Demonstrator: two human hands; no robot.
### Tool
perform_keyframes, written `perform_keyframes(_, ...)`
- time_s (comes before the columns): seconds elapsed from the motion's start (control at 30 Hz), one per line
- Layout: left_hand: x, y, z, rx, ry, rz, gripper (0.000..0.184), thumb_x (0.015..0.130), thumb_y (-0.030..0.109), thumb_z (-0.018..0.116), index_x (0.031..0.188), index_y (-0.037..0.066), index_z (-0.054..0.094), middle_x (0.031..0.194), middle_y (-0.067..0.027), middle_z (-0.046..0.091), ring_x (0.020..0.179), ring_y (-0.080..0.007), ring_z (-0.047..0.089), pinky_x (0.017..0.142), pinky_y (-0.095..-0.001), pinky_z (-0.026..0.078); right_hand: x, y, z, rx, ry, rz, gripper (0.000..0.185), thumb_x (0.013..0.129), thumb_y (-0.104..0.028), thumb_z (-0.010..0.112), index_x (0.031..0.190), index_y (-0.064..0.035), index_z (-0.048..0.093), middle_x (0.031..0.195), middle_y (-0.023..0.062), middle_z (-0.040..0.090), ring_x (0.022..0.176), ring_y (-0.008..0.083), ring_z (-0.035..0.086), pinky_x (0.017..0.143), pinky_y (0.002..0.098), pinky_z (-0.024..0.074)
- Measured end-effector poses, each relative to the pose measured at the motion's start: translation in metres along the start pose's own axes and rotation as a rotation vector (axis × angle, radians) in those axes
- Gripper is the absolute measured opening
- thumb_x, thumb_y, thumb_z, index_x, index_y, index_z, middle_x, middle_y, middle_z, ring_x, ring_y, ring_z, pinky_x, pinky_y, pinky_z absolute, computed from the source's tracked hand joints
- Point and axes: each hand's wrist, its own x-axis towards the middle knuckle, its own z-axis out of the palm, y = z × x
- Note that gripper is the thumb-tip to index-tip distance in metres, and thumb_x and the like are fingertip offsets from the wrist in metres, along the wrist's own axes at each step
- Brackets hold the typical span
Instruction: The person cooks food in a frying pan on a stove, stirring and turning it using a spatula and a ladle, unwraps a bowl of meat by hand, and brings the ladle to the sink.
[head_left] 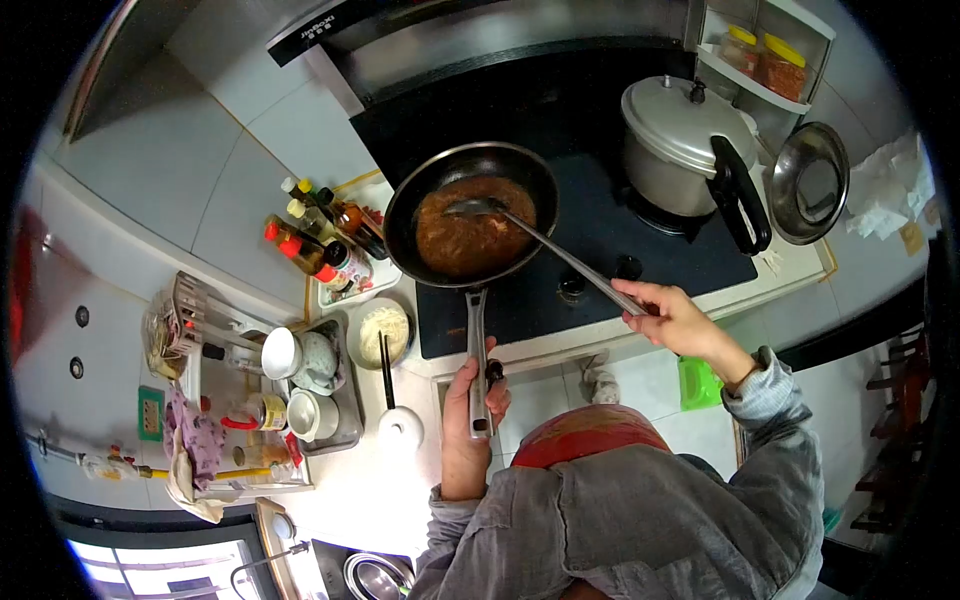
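Note:
A dark frying pan [400, 215] holds brown sauce [465, 245] over the left part of the black stove. My left hand [465, 420] is wrapped round the pan's metal handle [478, 345]. In my right hand [675, 322] is the end of a long metal spatula [570, 260], which slants up and left into the pan. Its head lies in the sauce, near the pan's middle. Fingers of both hands are closed on these handles.
A pressure cooker [665, 165] stands right on the stove [590, 190], its handle jutting forward. Beside it is a metal lid [808, 185]. Sauce bottles [315, 240], a bowl of pale batter or flour [383, 330] and chopsticks [386, 375] are at the left.

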Motion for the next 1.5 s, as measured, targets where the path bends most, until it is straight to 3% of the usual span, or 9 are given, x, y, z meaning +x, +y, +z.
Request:
perform_keyframes(0.2,0.000,0.002,0.003,0.113,0.062,-0.018,0.042,0.089,0.033,0.043,0.124,0.011,0.041,0.057,-0.0039,0.047,0.043,-0.0117,0.041,0.038,-0.0235,0.034,0.013,0.002,0.009,-0.043,0.027,-0.012,0.049,0.079,0.000,0.055,0.126,-0.0079,0.044,0.067,-0.0017,0.049,0.050,0.0038,0.038,0.046,0.0185,0.0336)
perform_keyframes(0.5,-0.003,0.001,0.005,0.054,0.052,0.003,0.041,0.089,0.026,0.043,0.125,0.005,0.039,0.075,-0.0067,0.054,0.047,-0.0140,0.044,0.043,-0.0249,0.034,0.035,0.017,0.032,-0.301,0.224,-0.200,0.046,0.075,-0.005,0.057,0.120,-0.0046,0.048,0.072,0.0148,0.057,0.056,0.0104,0.052,0.054,0.0262,0.0432)
perform_keyframes(0.6,-0.002,0.001,0.002,0.019,0.001,-0.015,0.042,0.090,0.031,0.043,0.123,0.006,0.041,0.074,-0.0063,0.054,0.047,-0.0138,0.043,0.043,-0.0248,0.034,0.040,-0.002,0.031,-0.220,0.115,0.014,0.045,0.076,-0.005,0.057,0.120,-0.0045,0.048,0.075,0.0125,0.060,0.058,0.0106,0.054,0.054,0.0258,0.0430)
perform_keyframes(0.8,-0.006,-0.012,-0.028,0.060,0.259,0.048,0.034,0.088,0.031,0.045,0.111,0.007,0.053,0.069,-0.0058,0.053,0.052,-0.0158,0.047,0.046,-0.0230,0.038,0.055,0.041,0.035,0.289,0.037,-0.144,0.040,0.083,-0.009,0.052,0.122,-0.0023,0.044,0.095,0.0121,0.059,0.053,0.0092,0.053,0.045,0.0207,0.0452)
perform_keyframes(1.07,-0.025,-0.065,-0.143,-0.050,0.473,-0.092,0.055,0.061,0.037,0.068,0.105,0.005,0.054,0.076,-0.0058,0.053,0.065,-0.0210,0.052,0.058,-0.0294,0.042,0.053,0.126,0.062,0.994,0.252,0.115,0.034,0.088,-0.029,0.046,0.107,-0.0017,0.051,0.083,0.0101,0.062,0.056,0.0138,0.059,0.041,0.0232,0.0474)
perform_keyframes(1.17,-0.026,-0.075,-0.179,-0.207,0.302,-0.181,0.054,0.065,0.036,0.068,0.107,0.006,0.052,0.081,-0.0061,0.053,0.071,-0.0221,0.052,0.062,-0.0300,0.041,0.037,0.115,0.098,0.617,0.157,0.351,0.024,0.084,-0.019,0.050,0.104,-0.0063,0.053,0.082,0.0066,0.060,0.062,0.0127,0.057,0.049,0.0253,0.0466)
perform_keyframes(1.27,-0.020,-0.079,-0.138,0.121,0.529,-0.106,0.041,0.075,0.032,0.063,0.106,0.006,0.052,0.086,-0.0066,0.054,0.075,-0.0234,0.054,0.062,-0.0314,0.040,0.026,0.130,0.141,0.503,-0.156,0.341,0.022,0.082,-0.010,0.053,0.103,-0.0050,0.054,0.086,0.0068,0.060,0.069,0.0153,0.058,0.058,0.0252,0.0474)
perform_keyframes(1.37,-0.017,-0.085,-0.150,0.337,0.273,-0.021,0.032,0.080,0.014,0.059,0.108,0.004,0.048,0.101,-0.0109,0.054,0.088,-0.0222,0.055,0.075,-0.0317,0.045,0.024,0.124,0.173,0.223,-0.371,-0.123,0.021,0.082,-0.010,0.056,0.101,-0.0021,0.056,0.087,0.0082,0.061,0.074,0.0190,0.060,0.064,0.0269,0.0485)
perform_keyframes(1.5,-0.019,-0.084,-0.151,0.596,0.182,0.043,0.036,0.078,0.006,0.059,0.111,0.002,0.045,0.105,-0.0114,0.053,0.096,-0.0212,0.052,0.083,-0.0321,0.044,0.026,0.108,0.169,-0.174,-0.445,-0.245,0.019,0.082,-0.015,0.057,0.095,-0.0010,0.059,0.089,0.0104,0.061,0.080,0.0208,0.060,0.070,0.0288,0.0481)
